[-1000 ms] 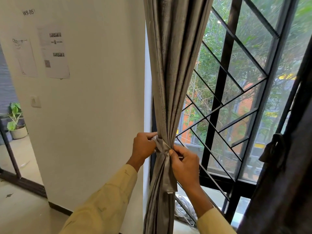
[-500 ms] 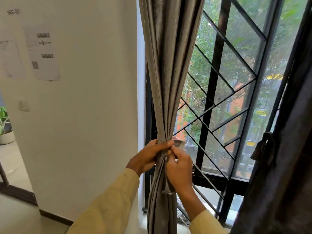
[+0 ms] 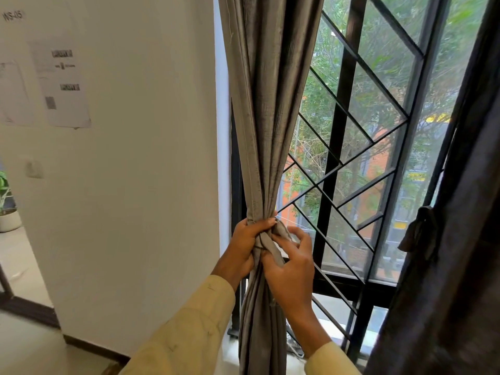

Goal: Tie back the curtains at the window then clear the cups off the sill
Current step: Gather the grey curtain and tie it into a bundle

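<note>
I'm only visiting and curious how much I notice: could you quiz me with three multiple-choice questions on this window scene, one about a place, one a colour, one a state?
1. Where are the printed sheets taped? A window glass; B white wall left of the grey curtain; C floor.
2. What colour are the sleeves? A pale yellow; B red; C black.
3. What is the left hand doing? A hanging idle; B gripping the gathered grey curtain; C holding a cup.
Answers: B, the sheets hang on the wall beside the curtain; A, both forearms wear pale yellow cloth; B, its fingers wrap the bundle while the right hand pinches the tie strip.
</note>
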